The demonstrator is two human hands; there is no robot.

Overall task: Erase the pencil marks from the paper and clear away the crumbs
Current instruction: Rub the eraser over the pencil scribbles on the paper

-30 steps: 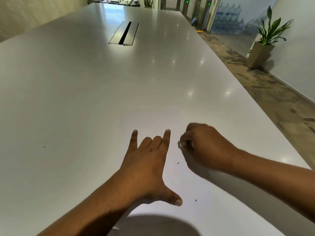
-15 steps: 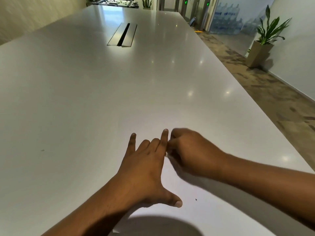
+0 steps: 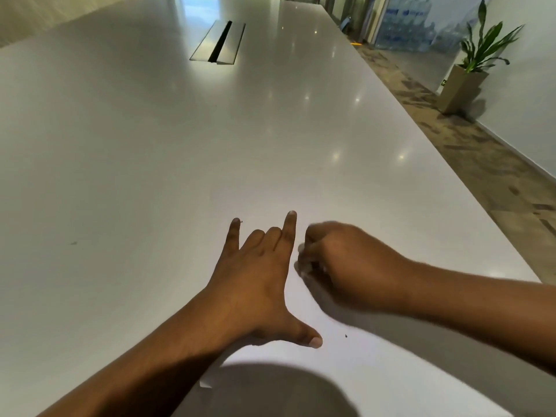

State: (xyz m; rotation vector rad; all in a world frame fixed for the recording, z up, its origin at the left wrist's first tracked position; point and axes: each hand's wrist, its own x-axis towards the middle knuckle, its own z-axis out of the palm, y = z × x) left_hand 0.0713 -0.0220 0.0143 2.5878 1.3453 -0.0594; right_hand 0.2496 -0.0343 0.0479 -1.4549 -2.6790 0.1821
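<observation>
A white sheet of paper (image 3: pixel 346 365) lies on the white table (image 3: pixel 150 164) close to me, hard to tell from the tabletop. My left hand (image 3: pixel 258 281) presses flat on the paper, with index and little finger stretched and thumb spread. Just to its right, my right hand (image 3: pixel 340 260) is curled into a fist around a small pale eraser (image 3: pixel 302 261), blurred, with its tip down on the paper. A dark crumb (image 3: pixel 346 336) lies on the sheet near my left thumb. Another tiny speck (image 3: pixel 241 221) sits by my little fingertip.
A metal cable hatch (image 3: pixel 218 43) is set into the table far ahead. The table's right edge runs diagonally, with patterned floor beyond it. A potted plant (image 3: pixel 472 64) stands by the right wall. Stacked water bottles (image 3: pixel 406 22) are at the back.
My right hand with the eraser swung left against my left index finger, then back a little to the right. The dark speck that lay between my hands a second ago is gone. My left hand stayed put.
</observation>
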